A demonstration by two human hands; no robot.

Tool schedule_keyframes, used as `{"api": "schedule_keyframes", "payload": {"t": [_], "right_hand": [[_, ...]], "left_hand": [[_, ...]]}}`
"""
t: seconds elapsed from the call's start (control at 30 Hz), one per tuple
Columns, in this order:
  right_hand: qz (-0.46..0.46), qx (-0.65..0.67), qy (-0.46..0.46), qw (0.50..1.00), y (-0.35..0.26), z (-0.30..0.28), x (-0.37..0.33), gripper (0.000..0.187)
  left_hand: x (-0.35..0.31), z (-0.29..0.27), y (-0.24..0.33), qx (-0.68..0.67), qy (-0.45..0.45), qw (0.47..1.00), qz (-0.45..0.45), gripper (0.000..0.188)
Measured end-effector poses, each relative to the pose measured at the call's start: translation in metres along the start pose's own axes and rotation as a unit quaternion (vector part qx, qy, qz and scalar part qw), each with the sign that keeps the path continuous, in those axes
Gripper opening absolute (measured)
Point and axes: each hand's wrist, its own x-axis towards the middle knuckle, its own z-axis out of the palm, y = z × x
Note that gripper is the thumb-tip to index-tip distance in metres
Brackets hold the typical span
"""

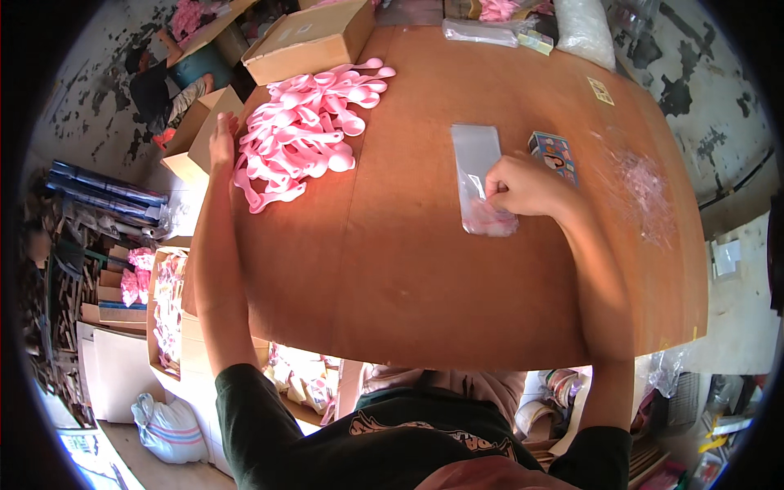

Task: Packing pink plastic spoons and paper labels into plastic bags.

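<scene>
A: Entry, head view. Right hand (523, 186) is closed in a pinch on the lower end of a clear plastic bag (476, 167) that lies flat on the table (408, 269), right of centre and toward the far edge. Something pink shows through the bag's lower end under the fingers; it looks like one spoon, partly hidden.

B: Left hand?

A: Left hand (221, 140) is at the far left edge of the table, fingers extended and loose, touching the near-left side of the pile of pink spoons (306, 122). I cannot tell whether it has hold of a spoon.

B: Progress, as a judgement?

A: Early, or mid-cycle. One bag is in hand with at most one pink item inside. The pile looks barely reduced. No finished bags are visible on the table itself.

B: Counts?

A: Clear bags being worked: one. Spoons in the pile: several dozen, too overlapped to count exactly. Small printed card packet (555, 153) just beyond the right hand: one. Cardboard box (309, 37) at the far left corner: one. A crumpled heap of clear film (641, 188) sits near the right edge; the sheets cannot be separated by eye.

B: Remaining?

A: Nearly the whole pile, by the look of it.
</scene>
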Motion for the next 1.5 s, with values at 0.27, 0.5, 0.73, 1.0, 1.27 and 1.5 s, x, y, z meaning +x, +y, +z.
{"api": "schedule_keyframes", "payload": {"t": [0.27,0.5,0.73,1.0,1.27,1.5], "right_hand": [[0.008,0.106,-0.035,0.994,0.009,0.001,0.009,0.008],[0.01,0.108,-0.045,0.993,0.007,-0.002,0.011,0.006],[0.014,0.137,-0.059,0.989,0.007,-0.005,0.013,0.009],[-0.002,0.142,-0.042,0.989,0.018,0.002,0.012,0.007],[-0.008,0.131,-0.035,0.991,0.018,0.002,0.011,0.008],[-0.025,0.142,-0.037,0.989,0.022,0.004,0.011,0.009]], "left_hand": [[0.026,0.045,0.01,-0.014,-0.103,0.994,0.032,0.07],[0.035,0.068,0.023,-0.061,-0.191,0.98,-0.003,0.06],[0.066,0.073,0.011,0.039,-0.293,0.954,0.04,0.05],[0.038,0.089,0.04,0.082,-0.307,0.944,0.084,0.04],[-0.001,0.104,0.074,0.152,-0.29,0.929,0.174,0.04],[-0.029,0.117,0.098,0.241,-0.241,0.912,0.228,0.045]]}}
